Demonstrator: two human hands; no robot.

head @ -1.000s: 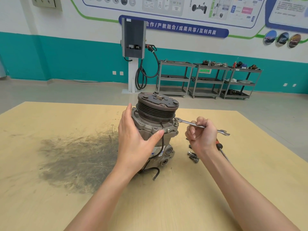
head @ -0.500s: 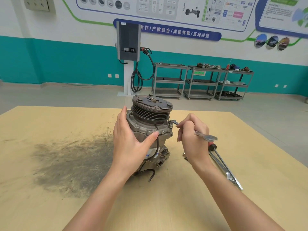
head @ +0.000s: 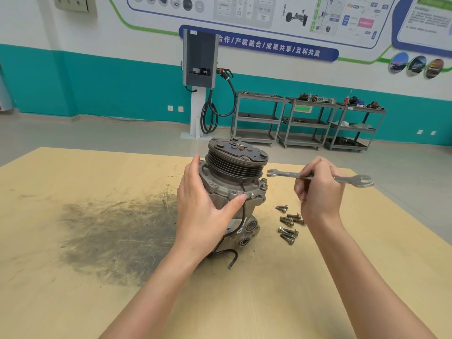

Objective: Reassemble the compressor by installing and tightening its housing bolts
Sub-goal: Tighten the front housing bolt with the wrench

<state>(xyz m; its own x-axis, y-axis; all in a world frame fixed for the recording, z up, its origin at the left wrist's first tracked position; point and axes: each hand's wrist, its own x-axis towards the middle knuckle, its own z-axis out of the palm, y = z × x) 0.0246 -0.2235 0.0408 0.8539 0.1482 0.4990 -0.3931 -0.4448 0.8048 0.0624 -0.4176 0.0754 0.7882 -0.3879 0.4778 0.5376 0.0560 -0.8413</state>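
five or six loose bolts lie on the table just to the right of the compressor, near below my right hand. the compressor stands upright in the middle of the table, pulley on top. my left hand holds its housing from the left, fingers wrapped around the far side and thumb pressed on the front flange.

my right hand is closed around the middle of the wrench. the wrench lies almost level, its long axis going left to right, and its small open end points at the compressor but is apart from it, just above and beside the bolt head on the right edge of the flange. so the bolt is to the left and a little lower from the wrench end, and the right hand is the nearer one. i judge the next move is to lower the end onto that head. the forearm comes in from bottom right, wrist raised.
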